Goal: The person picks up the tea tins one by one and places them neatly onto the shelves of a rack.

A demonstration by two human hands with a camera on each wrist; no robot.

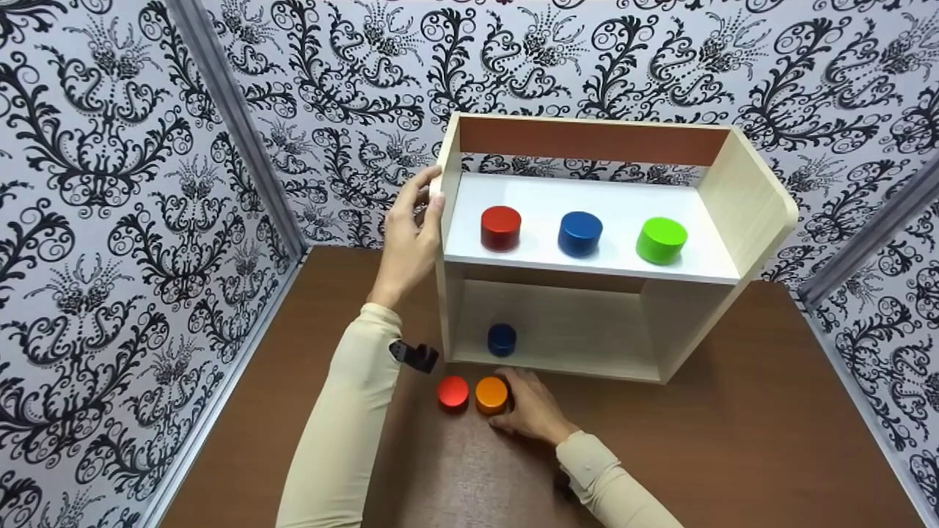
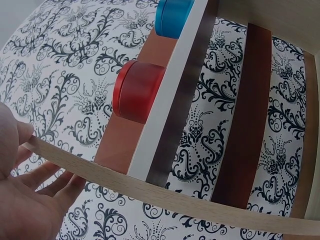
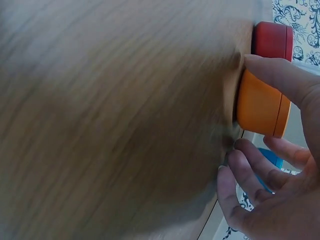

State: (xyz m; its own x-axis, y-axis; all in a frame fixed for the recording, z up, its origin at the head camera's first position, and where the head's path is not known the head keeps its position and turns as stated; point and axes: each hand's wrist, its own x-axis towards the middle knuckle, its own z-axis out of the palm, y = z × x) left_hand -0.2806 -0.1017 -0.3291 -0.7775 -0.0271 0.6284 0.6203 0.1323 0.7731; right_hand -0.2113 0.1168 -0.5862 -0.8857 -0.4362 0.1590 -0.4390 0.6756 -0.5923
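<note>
My left hand (image 1: 412, 238) grips the left side panel of a two-tier wooden shelf unit (image 1: 697, 326); in the left wrist view, the thumb and fingers lie on either side of the panel's edge (image 2: 115, 184). My right hand (image 1: 534, 407) has its thumb and fingers curved round an orange round lidded container (image 1: 491, 394) on the table. In the right wrist view, the thumb and index finger span the orange container while the other fingers spread past it. A red container (image 1: 452, 393) stands just left of the orange one.
On the upper white shelf stand a red (image 1: 501, 228), a blue (image 1: 580, 235) and a green container (image 1: 662, 240). A dark blue container (image 1: 502, 339) sits at the left of the lower compartment. Patterned walls (image 1: 352, 66) enclose the brown table (image 1: 777, 433).
</note>
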